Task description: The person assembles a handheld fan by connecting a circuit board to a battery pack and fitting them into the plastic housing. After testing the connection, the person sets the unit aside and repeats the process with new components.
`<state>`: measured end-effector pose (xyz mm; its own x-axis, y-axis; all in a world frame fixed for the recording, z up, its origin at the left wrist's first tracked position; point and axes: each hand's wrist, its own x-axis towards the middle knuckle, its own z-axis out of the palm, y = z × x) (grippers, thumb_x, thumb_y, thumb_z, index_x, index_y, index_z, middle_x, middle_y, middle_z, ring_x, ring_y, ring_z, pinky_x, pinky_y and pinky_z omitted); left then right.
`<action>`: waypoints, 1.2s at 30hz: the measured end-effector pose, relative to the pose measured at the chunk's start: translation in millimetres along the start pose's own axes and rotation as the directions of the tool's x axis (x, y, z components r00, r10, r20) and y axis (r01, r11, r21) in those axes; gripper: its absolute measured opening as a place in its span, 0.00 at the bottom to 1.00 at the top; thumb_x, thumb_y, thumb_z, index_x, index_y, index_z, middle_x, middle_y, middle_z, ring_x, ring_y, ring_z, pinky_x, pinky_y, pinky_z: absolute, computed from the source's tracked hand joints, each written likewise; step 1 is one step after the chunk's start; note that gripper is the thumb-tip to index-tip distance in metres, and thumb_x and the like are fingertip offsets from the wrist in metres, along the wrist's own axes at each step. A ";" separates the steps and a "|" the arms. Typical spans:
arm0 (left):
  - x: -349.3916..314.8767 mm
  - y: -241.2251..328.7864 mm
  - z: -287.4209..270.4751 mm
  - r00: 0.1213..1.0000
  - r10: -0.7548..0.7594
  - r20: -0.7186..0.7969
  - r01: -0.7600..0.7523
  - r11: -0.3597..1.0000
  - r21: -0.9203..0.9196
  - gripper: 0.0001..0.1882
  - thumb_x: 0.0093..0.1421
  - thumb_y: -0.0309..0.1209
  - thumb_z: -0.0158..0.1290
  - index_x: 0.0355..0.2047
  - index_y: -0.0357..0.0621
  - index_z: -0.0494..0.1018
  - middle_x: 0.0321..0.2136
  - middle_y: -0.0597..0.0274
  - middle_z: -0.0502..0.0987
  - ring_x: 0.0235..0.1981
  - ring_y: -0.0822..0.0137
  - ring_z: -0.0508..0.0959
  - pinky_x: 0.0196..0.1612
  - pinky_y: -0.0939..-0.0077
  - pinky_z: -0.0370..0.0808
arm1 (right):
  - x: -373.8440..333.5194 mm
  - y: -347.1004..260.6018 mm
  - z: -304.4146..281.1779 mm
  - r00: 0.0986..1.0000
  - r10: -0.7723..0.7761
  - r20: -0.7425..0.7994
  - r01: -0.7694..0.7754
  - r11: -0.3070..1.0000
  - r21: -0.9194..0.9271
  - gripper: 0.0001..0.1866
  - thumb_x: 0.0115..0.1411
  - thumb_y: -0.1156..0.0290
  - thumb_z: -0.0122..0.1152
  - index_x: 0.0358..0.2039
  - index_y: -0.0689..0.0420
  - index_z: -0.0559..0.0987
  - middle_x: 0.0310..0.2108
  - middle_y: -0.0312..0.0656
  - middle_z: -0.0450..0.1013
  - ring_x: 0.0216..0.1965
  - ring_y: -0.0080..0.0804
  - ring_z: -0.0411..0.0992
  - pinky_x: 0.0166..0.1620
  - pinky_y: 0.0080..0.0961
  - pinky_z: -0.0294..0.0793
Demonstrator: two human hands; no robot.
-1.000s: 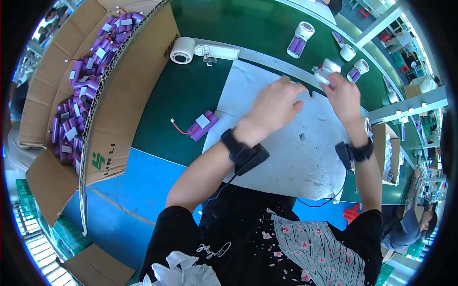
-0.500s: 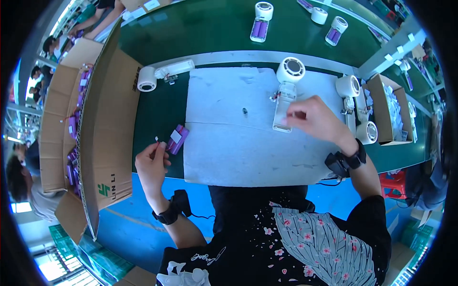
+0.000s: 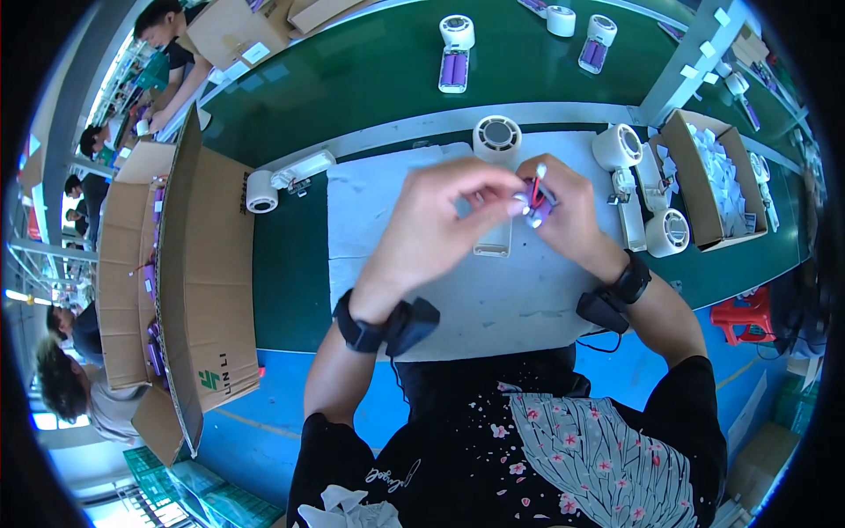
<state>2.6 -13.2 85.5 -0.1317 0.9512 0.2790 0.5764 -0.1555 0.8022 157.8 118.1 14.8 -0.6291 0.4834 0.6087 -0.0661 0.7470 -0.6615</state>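
Hands, left hand (image 3: 431, 229), right hand (image 3: 568, 216), pinching purple battery pack (image 3: 539, 204), open cardboard box (image 3: 207, 282) left

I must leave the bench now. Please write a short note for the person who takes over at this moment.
Left hand and right hand are both raised over the white mat, together pinching a small purple battery pack with red wires. The white fan body lies on the mat beneath the hands, apart from the pack. Done: pack is in hand. Left: pack is not yet in the fan body. More purple packs wait in the cardboard box on the left.
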 end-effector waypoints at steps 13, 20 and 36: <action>-1.7 -77.0 21.9 0.983 -0.109 0.150 0.135 0.976 -0.170 0.16 0.47 0.26 0.67 0.35 0.43 0.73 0.33 0.67 0.74 0.36 0.73 0.72 0.41 0.79 0.68 | 0.6 10.8 0.5 0.937 0.248 0.247 -0.233 0.969 -0.086 0.13 0.47 0.75 0.67 0.32 0.63 0.73 0.29 0.49 0.71 0.28 0.48 0.71 0.34 0.33 0.71; -4.0 -81.1 14.1 0.986 -0.040 0.164 0.069 0.983 -0.170 0.12 0.48 0.21 0.63 0.33 0.40 0.74 0.33 0.65 0.73 0.37 0.72 0.73 0.41 0.78 0.71 | 2.3 -0.3 -2.1 0.940 0.187 0.287 -0.150 0.978 -0.144 0.14 0.43 0.80 0.67 0.29 0.61 0.71 0.33 0.45 0.72 0.34 0.45 0.72 0.37 0.31 0.72; -7.6 -87.2 3.8 0.905 -0.236 0.354 0.385 0.807 -0.447 0.08 0.52 0.15 0.55 0.33 0.38 0.73 0.37 0.66 0.75 0.37 0.75 0.76 0.42 0.80 0.74 | -1.8 4.0 10.2 0.949 -0.039 0.313 0.070 0.994 -0.086 0.13 0.42 0.83 0.68 0.26 0.58 0.72 0.28 0.39 0.75 0.36 0.39 0.72 0.39 0.30 0.73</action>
<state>-43.6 -5.9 11.5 0.0307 0.9918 -0.1238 0.0537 0.1220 0.9911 150.7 115.6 6.6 -0.8369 0.2863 0.4665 -0.0430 0.8153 -0.5774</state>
